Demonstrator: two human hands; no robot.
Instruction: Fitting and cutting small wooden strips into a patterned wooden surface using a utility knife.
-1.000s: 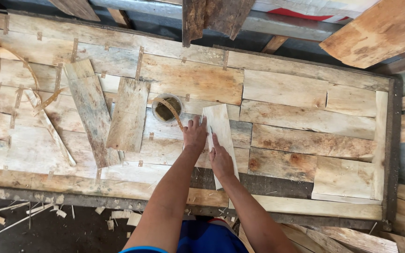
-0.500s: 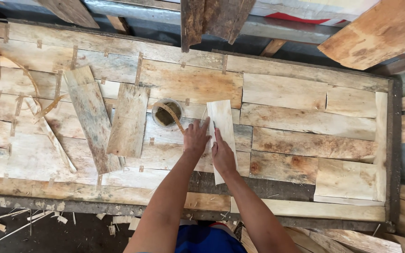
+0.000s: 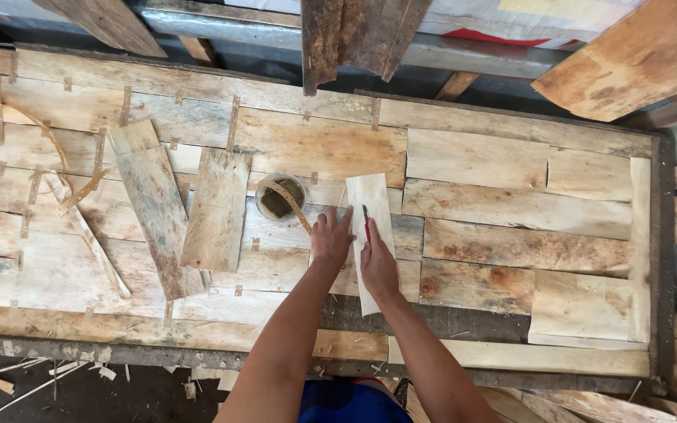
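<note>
I press my left hand flat, fingers spread, on the left edge of the pale veneer strip to pin it against the patchwork sheet, while my right hand closes on a red-handled blade lying along it, near the bench's front edge.

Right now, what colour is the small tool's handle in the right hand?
Red, seen in the head view.

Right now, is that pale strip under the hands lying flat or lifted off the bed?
Flat. The pale veneer strip lies on the patched sheet, with the left hand and right hand on it.
</note>
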